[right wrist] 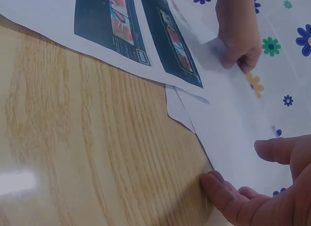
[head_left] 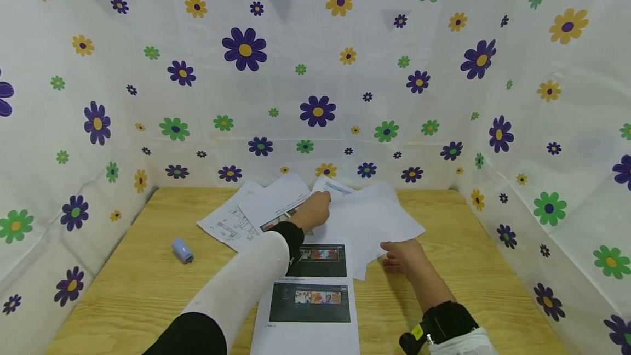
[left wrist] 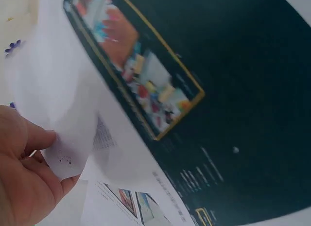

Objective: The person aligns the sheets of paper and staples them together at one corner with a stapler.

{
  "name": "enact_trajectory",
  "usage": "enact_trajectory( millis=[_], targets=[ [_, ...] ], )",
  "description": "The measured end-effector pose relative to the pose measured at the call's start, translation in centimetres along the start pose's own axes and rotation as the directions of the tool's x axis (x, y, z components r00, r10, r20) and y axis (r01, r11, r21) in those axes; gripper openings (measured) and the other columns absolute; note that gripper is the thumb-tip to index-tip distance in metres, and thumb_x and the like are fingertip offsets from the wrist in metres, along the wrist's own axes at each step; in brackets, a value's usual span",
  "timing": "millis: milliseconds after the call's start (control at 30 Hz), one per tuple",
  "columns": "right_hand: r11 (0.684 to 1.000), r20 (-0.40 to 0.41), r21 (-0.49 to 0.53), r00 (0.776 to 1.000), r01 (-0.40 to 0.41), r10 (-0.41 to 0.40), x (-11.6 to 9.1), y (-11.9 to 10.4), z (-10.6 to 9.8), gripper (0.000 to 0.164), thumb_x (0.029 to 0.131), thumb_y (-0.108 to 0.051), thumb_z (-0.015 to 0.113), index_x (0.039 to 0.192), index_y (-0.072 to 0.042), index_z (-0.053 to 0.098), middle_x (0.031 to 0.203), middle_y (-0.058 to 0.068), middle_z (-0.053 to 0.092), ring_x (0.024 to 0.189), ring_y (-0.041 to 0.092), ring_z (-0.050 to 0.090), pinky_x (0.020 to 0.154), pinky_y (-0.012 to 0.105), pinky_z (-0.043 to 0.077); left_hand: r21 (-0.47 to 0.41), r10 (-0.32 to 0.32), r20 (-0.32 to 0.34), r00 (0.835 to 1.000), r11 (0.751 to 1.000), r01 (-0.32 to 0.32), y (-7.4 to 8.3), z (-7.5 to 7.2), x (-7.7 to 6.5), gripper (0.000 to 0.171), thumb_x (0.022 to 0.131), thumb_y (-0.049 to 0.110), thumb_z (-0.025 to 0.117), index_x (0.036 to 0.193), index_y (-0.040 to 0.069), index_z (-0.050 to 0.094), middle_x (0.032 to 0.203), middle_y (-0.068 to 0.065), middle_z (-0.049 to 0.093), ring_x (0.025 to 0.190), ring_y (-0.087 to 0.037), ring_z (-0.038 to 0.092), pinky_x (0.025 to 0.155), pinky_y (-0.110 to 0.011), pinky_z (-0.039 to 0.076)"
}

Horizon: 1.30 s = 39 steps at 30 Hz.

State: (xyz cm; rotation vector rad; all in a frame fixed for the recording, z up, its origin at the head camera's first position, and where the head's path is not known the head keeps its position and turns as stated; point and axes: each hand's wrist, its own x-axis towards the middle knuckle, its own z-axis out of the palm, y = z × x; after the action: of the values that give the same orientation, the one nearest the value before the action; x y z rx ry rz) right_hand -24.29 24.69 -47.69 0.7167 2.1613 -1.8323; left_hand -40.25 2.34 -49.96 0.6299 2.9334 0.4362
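My left hand [head_left: 315, 211] reaches over the spread of papers and pinches the edge of a white paper sheet [left wrist: 58, 99] between thumb and fingers, as the left wrist view shows. At the right edge of a blank white sheet [head_left: 374, 215], my right hand [right wrist: 272, 187] has its thumb and fingers spread apart. Its fingertips are close to the sheet's edge; whether they touch it I cannot tell. A printed sheet [head_left: 310, 335] with dark screenshots lies in front, partly beneath my left forearm. Behind the left hand lies a sheet with line drawings [head_left: 231, 229], overlapped by other papers.
A small light-blue object [head_left: 182, 250], its kind unclear, lies on the wooden table [head_left: 133, 289] left of the papers. Flower-patterned white cloth [head_left: 296, 86] hangs behind the table and along both sides. The papers reach close to the back edge.
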Motion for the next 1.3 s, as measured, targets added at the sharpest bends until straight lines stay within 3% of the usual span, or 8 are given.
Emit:
enact_trajectory(
  millis=[167,333,500,633,733,967,1067,1300],
  targets=[
    [0.999,-0.016,0.047,1.0,0.008,-0.008,0.2,0.4,-0.2,0.071,0.101,-0.014,0.063,0.147,0.024,0.024,0.138,0.042,0.045,0.107,0.04,0.066,0.087,0.038,0.061,-0.196,-0.031,-0.065,0.997,0.98,0.017,0.1,-0.4,-0.2,0.035,0.103,0.001,0.044,0.136,-0.001,0.056,0.132,-0.017,0.065,0.123,-0.03,0.062,0.102,-0.042,0.051],
    [0.992,-0.063,0.122,0.998,0.028,-0.021,1.0,0.6,-0.8,0.077,0.103,-0.022,0.061,0.153,0.019,0.019,0.148,0.039,0.039,0.115,0.038,0.062,0.089,0.035,0.06,-0.361,-0.038,-0.102,0.994,0.933,-0.002,0.8,-1.0,-0.4,0.037,0.103,0.002,0.041,0.138,-0.002,0.054,0.139,-0.018,0.06,0.131,-0.032,0.057,0.107,-0.045,0.048],
    [0.973,-0.138,0.18,0.983,0.143,-0.119,1.7,0.7,-1.1,0.062,0.107,-0.016,0.051,0.155,0.012,0.024,0.143,0.033,0.046,0.115,0.033,0.059,0.1,0.041,0.052,-0.436,-0.019,-0.141,0.99,0.899,-0.045,1.4,-1.1,-0.3,0.035,0.106,0.005,0.04,0.137,0.0,0.055,0.141,-0.017,0.06,0.132,-0.03,0.056,0.107,-0.043,0.048],
    [0.939,-0.268,0.211,0.94,0.272,-0.212,1.9,0.6,-1.3,0.041,0.107,-0.009,0.047,0.143,0.012,0.043,0.119,0.024,0.054,0.095,0.024,0.061,0.09,0.04,0.057,-0.468,0.017,-0.201,0.979,0.877,-0.111,1.9,-1.2,-0.5,0.03,0.107,0.006,0.043,0.134,0.001,0.056,0.139,-0.017,0.061,0.131,-0.03,0.057,0.105,-0.043,0.049],
    [0.927,-0.332,0.162,0.903,0.339,-0.272,1.9,0.2,-1.5,0.03,0.108,-0.01,0.046,0.129,0.01,0.049,0.103,0.016,0.052,0.084,0.02,0.058,0.076,0.033,0.058,-0.485,0.029,-0.239,0.97,0.862,-0.145,2.2,-1.2,-0.8,0.031,0.107,0.006,0.044,0.135,0.001,0.055,0.141,-0.018,0.06,0.134,-0.031,0.055,0.107,-0.044,0.049],
    [0.882,-0.411,-0.039,0.797,0.47,-0.442,1.8,-1.0,-2.1,0.021,0.108,-0.013,0.047,0.115,0.006,0.054,0.099,0.015,0.056,0.082,0.02,0.057,0.063,0.023,0.051,-0.461,0.035,-0.307,0.951,0.869,-0.181,2.8,-2.4,-1.6,0.034,0.102,0.003,0.049,0.136,0.005,0.051,0.135,-0.018,0.063,0.125,-0.028,0.061,0.102,-0.043,0.051],
    [0.861,-0.409,-0.054,0.775,0.506,-0.481,1.6,-1.6,-2.3,0.022,0.108,-0.012,0.048,0.119,0.005,0.055,0.103,0.016,0.059,0.086,0.021,0.058,0.066,0.023,0.052,-0.451,0.057,-0.351,0.935,0.864,-0.222,3.1,-3.5,-2.2,0.036,0.103,0.007,0.053,0.139,0.007,0.049,0.129,-0.017,0.065,0.117,-0.029,0.064,0.096,-0.044,0.054],
    [0.824,-0.352,-0.093,0.756,0.558,-0.552,0.8,-2.9,-2.0,0.023,0.107,-0.013,0.052,0.122,0.003,0.059,0.104,0.017,0.062,0.087,0.021,0.059,0.068,0.02,0.052,-0.424,0.081,-0.461,0.884,0.855,-0.299,2.9,-6.2,-3.9,0.039,0.106,0.025,0.058,0.14,0.007,0.051,0.118,-0.01,0.066,0.104,-0.023,0.064,0.088,-0.039,0.055]
  ],
)
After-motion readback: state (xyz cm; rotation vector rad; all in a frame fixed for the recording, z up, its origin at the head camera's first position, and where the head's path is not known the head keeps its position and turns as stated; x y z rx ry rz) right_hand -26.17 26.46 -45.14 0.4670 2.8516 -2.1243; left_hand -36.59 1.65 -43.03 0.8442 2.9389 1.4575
